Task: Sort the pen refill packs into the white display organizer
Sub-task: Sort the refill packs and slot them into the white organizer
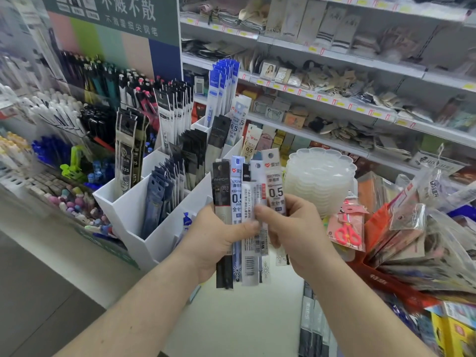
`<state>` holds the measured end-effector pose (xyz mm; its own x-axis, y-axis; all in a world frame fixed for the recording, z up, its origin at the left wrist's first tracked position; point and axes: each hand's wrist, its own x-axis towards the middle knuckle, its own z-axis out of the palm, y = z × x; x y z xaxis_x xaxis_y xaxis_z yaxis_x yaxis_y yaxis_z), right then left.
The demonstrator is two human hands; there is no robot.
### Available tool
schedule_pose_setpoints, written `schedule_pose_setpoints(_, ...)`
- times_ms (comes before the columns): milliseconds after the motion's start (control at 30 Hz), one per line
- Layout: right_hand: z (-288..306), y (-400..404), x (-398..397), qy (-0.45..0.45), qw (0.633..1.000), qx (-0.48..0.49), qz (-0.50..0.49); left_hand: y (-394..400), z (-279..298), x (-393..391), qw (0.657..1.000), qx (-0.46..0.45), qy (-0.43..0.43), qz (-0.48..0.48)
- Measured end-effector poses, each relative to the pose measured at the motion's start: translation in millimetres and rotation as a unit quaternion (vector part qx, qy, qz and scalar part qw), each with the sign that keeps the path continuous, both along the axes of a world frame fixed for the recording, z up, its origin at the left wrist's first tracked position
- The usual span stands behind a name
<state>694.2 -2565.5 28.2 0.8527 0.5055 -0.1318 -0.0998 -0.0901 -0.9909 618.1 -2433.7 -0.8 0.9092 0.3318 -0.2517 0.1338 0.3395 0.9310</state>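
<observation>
Several refill packs stand fanned upright, gripped by left hand; right hand pinches one. Organizer sits left of the packs, nearer left hand, compartments open upward.

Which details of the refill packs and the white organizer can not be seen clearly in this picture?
- Head view: the middles of the fanned refill packs are covered by the left hand and right hand, so the exact count is uncertain.
- The small print on the packs is too small and blurred.
- The near front of the white organizer is hidden behind the left hand and forearm.
- The right thumb tip is motion-blurred.
</observation>
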Motion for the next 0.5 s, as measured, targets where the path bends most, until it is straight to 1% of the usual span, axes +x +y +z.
schedule_pose_setpoints(67,-2,-2,5,0.037,0.998,0.027,-0.039,3,0,-1,1.000,-0.011,0.011,0.008)
schedule_pose_setpoints(133,-4,-3,9,0.058,0.995,0.048,-0.072,5,-1,-1,0.999,-0.001,0.023,0.026)
schedule_pose_setpoints(200,-5,-3,8,0.043,0.994,0.050,-0.089,4,-3,0,0.998,0.028,0.024,0.042)
schedule_pose_setpoints(300,-6,1,-1,-0.026,0.995,0.028,-0.095,-1,-5,1,0.995,0.073,0.013,0.061)
schedule_pose_setpoints(367,-6,5,-8,-0.045,0.994,0.024,-0.092,-4,-4,1,0.995,0.086,-0.003,0.055)
schedule_pose_setpoints(433,-4,8,-13,-0.029,0.996,0.027,-0.085,-5,-3,1,0.995,0.079,-0.016,0.050)
schedule_pose_setpoints(500,-1,10,-15,0.011,0.996,0.034,-0.078,-5,-2,0,0.995,0.074,-0.025,0.054)
